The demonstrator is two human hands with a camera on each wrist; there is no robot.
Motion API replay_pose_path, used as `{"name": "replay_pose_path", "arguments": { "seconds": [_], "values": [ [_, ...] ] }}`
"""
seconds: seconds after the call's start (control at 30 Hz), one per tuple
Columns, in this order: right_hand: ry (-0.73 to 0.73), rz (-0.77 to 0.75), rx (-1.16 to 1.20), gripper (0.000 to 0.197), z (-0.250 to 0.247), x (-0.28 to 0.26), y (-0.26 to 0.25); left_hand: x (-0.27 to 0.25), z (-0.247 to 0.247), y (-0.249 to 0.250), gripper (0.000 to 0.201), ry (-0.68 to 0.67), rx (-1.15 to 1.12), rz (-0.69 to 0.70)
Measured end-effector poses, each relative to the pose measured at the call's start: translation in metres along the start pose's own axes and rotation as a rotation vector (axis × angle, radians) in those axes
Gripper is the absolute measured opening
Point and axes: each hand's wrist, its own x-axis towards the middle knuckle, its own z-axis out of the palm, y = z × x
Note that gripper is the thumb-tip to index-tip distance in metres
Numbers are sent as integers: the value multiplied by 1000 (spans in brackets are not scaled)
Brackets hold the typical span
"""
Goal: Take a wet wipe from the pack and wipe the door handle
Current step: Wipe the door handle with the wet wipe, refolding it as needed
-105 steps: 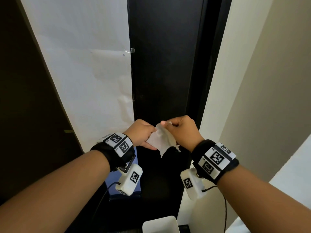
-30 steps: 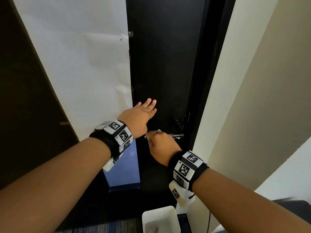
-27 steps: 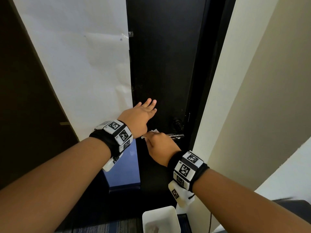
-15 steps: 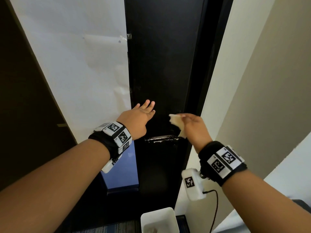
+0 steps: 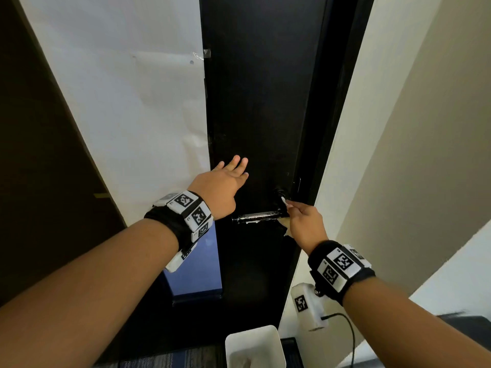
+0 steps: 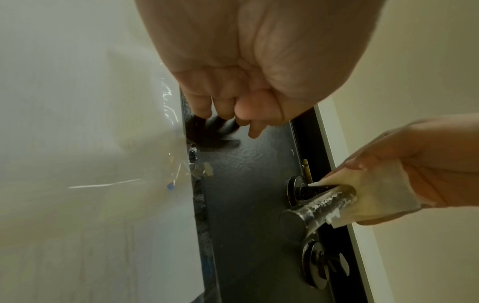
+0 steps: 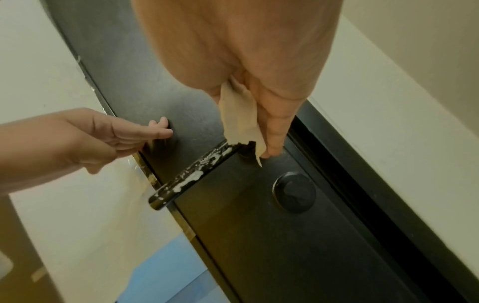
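Note:
A dark metal door handle sticks out of the black door, streaked with white foam. My right hand holds a folded wet wipe and presses it on the handle's inner end by the round base. In the right wrist view the wet wipe hangs between my fingers down onto the handle. My left hand lies flat on the door above the handle, fingers straight. The pack is out of sight.
A round lock sits below the handle. White paper is taped to the door's left part. A white bin stands on the floor below. A cream wall flanks the dark door frame on the right.
My right hand carried the wipe along the handle from its free end to above the base, and has now come down onto the inner end. The left hand stayed flat on the door.

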Motion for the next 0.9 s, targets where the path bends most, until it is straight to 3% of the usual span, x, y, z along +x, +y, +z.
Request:
{"name": "replay_pose_path", "arguments": {
  "seconds": [0.63, 0.77, 0.9],
  "values": [
    [54, 3, 47, 41, 29, -36, 7, 1, 1, 1, 74, 9, 5, 6],
    [16, -25, 51, 35, 37, -41, 5, 0, 3, 0, 69, 22, 0, 13],
    [-63, -38, 38, 42, 51, -49, 1, -1, 2, 0, 64, 31, 10, 19]
  ]
}}
